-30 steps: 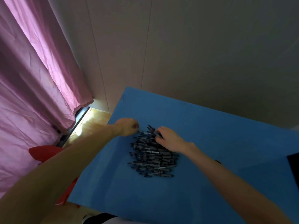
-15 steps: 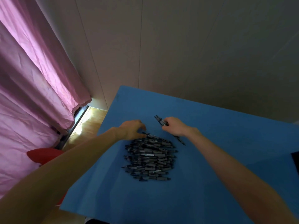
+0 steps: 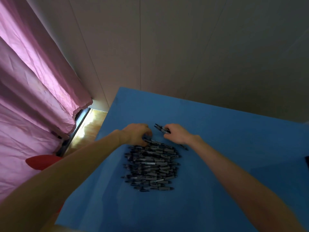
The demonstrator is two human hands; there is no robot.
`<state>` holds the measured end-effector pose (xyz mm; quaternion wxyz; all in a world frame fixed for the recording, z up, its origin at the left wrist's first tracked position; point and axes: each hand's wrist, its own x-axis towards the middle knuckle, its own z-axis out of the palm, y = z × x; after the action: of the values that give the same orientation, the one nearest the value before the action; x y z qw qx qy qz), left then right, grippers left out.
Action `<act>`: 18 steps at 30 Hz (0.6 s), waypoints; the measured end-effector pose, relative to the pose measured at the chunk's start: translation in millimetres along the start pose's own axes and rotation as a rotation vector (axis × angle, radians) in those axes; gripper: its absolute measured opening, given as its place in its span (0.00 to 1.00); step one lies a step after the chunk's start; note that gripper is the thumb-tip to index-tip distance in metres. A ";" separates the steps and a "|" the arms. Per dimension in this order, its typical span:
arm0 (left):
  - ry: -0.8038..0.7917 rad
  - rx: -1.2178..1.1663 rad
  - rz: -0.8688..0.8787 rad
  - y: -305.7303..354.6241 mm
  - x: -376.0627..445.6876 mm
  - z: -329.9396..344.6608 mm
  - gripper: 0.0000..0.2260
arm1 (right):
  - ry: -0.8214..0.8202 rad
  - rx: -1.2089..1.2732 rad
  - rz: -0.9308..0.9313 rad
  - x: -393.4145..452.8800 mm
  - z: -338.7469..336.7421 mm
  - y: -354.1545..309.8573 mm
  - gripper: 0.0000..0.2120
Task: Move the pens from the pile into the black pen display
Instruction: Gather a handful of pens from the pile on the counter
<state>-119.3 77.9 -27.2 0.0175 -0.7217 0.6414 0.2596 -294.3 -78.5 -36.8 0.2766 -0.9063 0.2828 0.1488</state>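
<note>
Little is changed since half a second ago: a few pens (image 3: 161,129) are still gripped in the right hand (image 3: 177,132) beyond the pile (image 3: 151,166), whose far edge is pinched by the left hand (image 3: 137,133). Bare blue table (image 3: 234,148) lies rightward.

A heap of dark pens (image 3: 151,166) lies mid-worktop, mostly crosswise (grey grips showing). A few more (image 3: 161,128) are lifted just beyond it.
</note>
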 end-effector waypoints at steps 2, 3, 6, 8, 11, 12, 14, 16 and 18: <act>-0.005 0.010 0.013 1.2 3.6 -0.5 0.21 | 0.017 0.024 0.003 0.9 3.3 2.1 0.10; -0.007 0.013 0.018 1.2 5.3 -0.5 0.22 | 0.026 0.036 -0.001 0.8 4.3 2.9 0.10; -0.023 0.023 0.027 1.5 9.4 -2.0 0.23 | 0.044 0.057 -0.015 1.1 6.4 5.3 0.09; -0.045 0.035 0.038 4.0 11.9 -3.4 0.24 | 0.050 0.062 -0.021 1.1 7.3 6.3 0.07; -0.039 0.051 0.060 10.9 16.7 -2.5 0.21 | 0.055 0.076 -0.030 0.3 7.3 6.1 0.06; -0.022 0.059 0.065 13.4 18.0 -2.1 0.20 | 0.060 0.079 -0.030 -0.2 6.8 6.1 0.05; 0.015 0.070 0.078 16.3 20.2 -0.5 0.18 | 0.079 0.082 -0.027 -1.6 5.3 6.1 0.08; 0.046 0.082 0.110 17.5 22.3 1.7 0.17 | 0.109 0.061 -0.006 -2.8 3.3 7.3 0.10; 0.066 0.084 0.147 19.1 24.0 3.1 0.19 | 0.155 0.045 0.023 -3.9 1.5 10.0 0.10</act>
<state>-137.3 53.6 -33.5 0.0075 -0.6794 0.7033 0.2090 -303.5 -82.8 -40.5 0.2724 -0.9054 0.3169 0.0749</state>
